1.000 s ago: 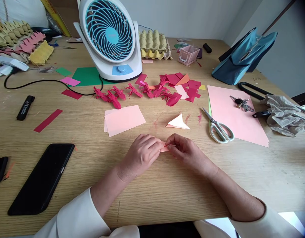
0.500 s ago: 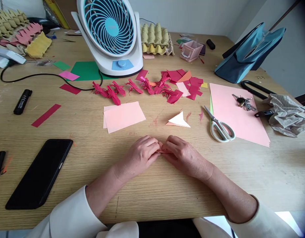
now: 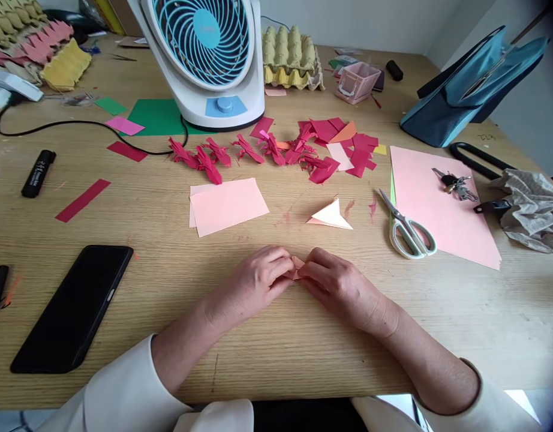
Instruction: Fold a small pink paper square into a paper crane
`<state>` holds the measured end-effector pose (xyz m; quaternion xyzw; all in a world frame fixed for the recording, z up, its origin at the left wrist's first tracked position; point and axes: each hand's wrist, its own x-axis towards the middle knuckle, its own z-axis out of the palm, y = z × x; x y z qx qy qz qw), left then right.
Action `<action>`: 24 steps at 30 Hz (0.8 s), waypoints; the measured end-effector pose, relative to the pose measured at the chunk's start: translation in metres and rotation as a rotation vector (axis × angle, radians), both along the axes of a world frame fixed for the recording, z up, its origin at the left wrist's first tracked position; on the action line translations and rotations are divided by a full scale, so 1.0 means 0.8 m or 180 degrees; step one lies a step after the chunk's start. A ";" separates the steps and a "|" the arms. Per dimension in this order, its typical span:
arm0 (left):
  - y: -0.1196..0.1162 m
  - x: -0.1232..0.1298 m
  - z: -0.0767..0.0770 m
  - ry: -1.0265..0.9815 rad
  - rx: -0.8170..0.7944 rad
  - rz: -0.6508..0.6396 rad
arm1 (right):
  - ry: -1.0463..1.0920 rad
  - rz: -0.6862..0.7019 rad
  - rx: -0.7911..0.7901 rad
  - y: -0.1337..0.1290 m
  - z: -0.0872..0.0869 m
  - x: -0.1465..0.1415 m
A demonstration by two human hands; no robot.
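Note:
Between my two hands is a small folded pink paper (image 3: 297, 267), mostly covered by fingers. My left hand (image 3: 265, 276) is closed on its left side, thumb and fingers pinching. From the right, my right hand (image 3: 333, 282) pinches the other side, its fingertips close to the left ones. Just beyond the hands lies a folded pale pink paper piece (image 3: 331, 215) with pointed corners. Farther left, flat pink paper rectangles (image 3: 229, 205) overlap on the table. A row of folded red paper pieces (image 3: 243, 149) stretches behind them.
White-handled scissors (image 3: 411, 237) lie right, beside pink sheets (image 3: 442, 204) with keys (image 3: 456, 185) on top. A black phone (image 3: 74, 309) and a marker (image 3: 38, 174) are at left. At the back stand a fan (image 3: 213, 108), a pink basket (image 3: 358, 84) and a blue bag (image 3: 456, 114).
The view has shifted slightly. My fingers have moved a little on the pink paper, and more of it shows between them, with a raised fold at its top.

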<state>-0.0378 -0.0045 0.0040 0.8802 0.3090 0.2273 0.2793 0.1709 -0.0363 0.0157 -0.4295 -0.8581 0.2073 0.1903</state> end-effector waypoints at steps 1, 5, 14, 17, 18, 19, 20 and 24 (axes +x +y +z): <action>0.000 0.000 -0.001 -0.0036 -0.0010 0.0011 | -0.0018 -0.0003 -0.0006 0.000 0.000 0.000; 0.000 0.001 -0.002 -0.0094 -0.0079 0.0028 | -0.0071 -0.0029 0.0038 -0.001 -0.001 -0.002; -0.001 0.002 0.001 -0.0084 -0.0218 0.0065 | -0.0101 -0.0090 0.0156 0.001 -0.003 -0.004; -0.002 0.002 0.000 -0.0075 -0.0212 0.0073 | -0.0061 -0.0095 0.0096 0.000 -0.004 -0.003; -0.003 0.003 0.000 -0.0083 -0.0197 0.0082 | -0.0048 -0.0093 0.0086 0.000 -0.004 -0.003; -0.003 0.003 -0.001 -0.0088 -0.0181 0.0098 | -0.0035 -0.0091 0.0081 0.001 -0.005 -0.002; -0.004 0.003 -0.002 -0.0089 -0.0167 0.0126 | -0.0024 -0.0089 0.0077 0.001 -0.005 -0.002; -0.006 0.003 -0.004 -0.0096 -0.0113 0.0237 | 0.0025 -0.0125 0.0057 0.002 -0.006 -0.004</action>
